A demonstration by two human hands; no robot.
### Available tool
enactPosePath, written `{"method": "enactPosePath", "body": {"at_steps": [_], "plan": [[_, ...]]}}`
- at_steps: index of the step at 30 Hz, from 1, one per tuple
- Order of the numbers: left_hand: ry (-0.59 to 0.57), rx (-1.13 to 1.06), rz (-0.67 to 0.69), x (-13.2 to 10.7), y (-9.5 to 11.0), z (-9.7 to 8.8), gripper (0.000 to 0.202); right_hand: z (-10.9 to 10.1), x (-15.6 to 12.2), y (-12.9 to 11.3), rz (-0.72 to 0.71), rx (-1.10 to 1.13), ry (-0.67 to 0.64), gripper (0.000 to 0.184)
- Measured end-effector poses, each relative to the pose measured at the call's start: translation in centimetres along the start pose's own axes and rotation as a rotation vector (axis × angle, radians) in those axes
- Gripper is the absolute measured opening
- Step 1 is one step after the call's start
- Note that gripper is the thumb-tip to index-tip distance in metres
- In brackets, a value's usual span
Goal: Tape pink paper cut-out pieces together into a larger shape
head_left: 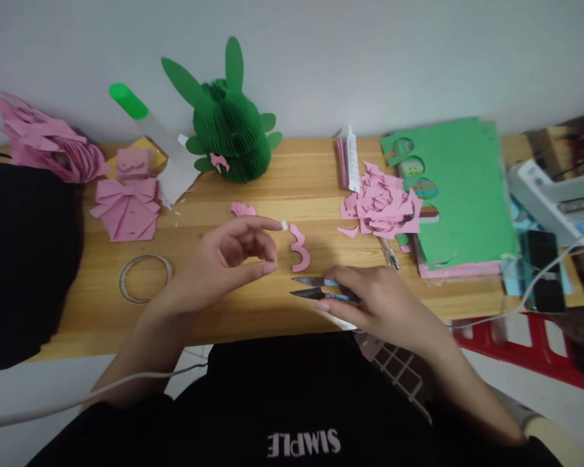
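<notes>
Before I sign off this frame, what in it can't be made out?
In the head view:
Snips: grip partly covered by the right hand.
White bit on the index fingertip of the left hand: too small to identify.
White tube: lettering too small and blurred to read.
Stack under the green sheet: mostly covered by it.
Black item: cut off by the left edge.

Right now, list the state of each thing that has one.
Scissors: held in right hand, blades apart.
Left hand: thumb and index finger apart.
White bit: at the index fingertip.
Pink cutout: lying flat.
Paper rabbit: upright.
Ring: flat.
Pink scraps: heaped.
Green sheet: cut into along left edge.
Phone: screen dark.
</notes>
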State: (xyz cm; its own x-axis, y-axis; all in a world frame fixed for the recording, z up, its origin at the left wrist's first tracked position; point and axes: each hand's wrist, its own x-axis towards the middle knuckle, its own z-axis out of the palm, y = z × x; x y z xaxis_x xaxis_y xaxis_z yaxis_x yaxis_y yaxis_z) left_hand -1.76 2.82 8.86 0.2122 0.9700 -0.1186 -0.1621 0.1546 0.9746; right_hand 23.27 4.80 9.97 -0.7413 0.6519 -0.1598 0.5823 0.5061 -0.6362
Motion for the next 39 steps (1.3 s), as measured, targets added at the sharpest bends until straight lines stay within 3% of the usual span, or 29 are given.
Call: {"method": "enactPosePath", "body": {"at_steps": [2, 5, 7, 10, 14, 22, 28, 32, 36, 39], "plan": [[0.158, -0.192, -0.027, 0.1, -0.5, 0.6, 0.037, 0.9, 0.5, 0.1, 0.082, 0.269, 0.074, 0.026], [0.292, -0.448, -0.081, 0.2, -1.2, 1.7, 0.036, 2.7, 2.0, -0.6, 0.249, 0.699, 0.364, 0.021], [0.305, -0.563, -0.11, 0.3, -1.6, 2.4, 0.037, 3.8, 3.2, -1.6, 0.305, 0.946, 0.464, 0.018], [0.301, -0.63, -0.12, 0.2, -1.9, 3.2, 0.038, 4.6, 4.6, -3.1, 0.389, 1.227, 0.486, 0.022], [0.297, -0.595, -0.113, -0.1, -2.1, 3.9, 0.036, 4.4, 5.4, -4.0, 0.44, 1.429, 0.521, 0.029], [0.217, -0.43, -0.033, -0.4, -3.1, 3.6, 0.037, 4.2, 5.6, -3.7, 0.455, 1.479, 0.539, 0.034], [0.22, -0.23, 0.013, -0.4, -3.4, 3.5, 0.036, 4.3, 5.7, -3.5, 0.487, 1.413, 0.539, 0.035], [0.273, -0.16, 0.034, -0.6, -3.7, 3.2, 0.035, 4.4, 5.6, -2.0, 0.514, 1.256, 0.527, 0.03], [0.384, 0.222, 0.082, -1.4, -4.6, 2.0, 0.031, 4.0, 6.0, 1.1, 0.501, 0.907, 0.452, 0.026], [0.31, 0.695, 0.21, -1.6, -5.3, 0.8, 0.027, 3.2, 7.0, 2.8, 0.507, 0.812, 0.387, 0.022]]}}
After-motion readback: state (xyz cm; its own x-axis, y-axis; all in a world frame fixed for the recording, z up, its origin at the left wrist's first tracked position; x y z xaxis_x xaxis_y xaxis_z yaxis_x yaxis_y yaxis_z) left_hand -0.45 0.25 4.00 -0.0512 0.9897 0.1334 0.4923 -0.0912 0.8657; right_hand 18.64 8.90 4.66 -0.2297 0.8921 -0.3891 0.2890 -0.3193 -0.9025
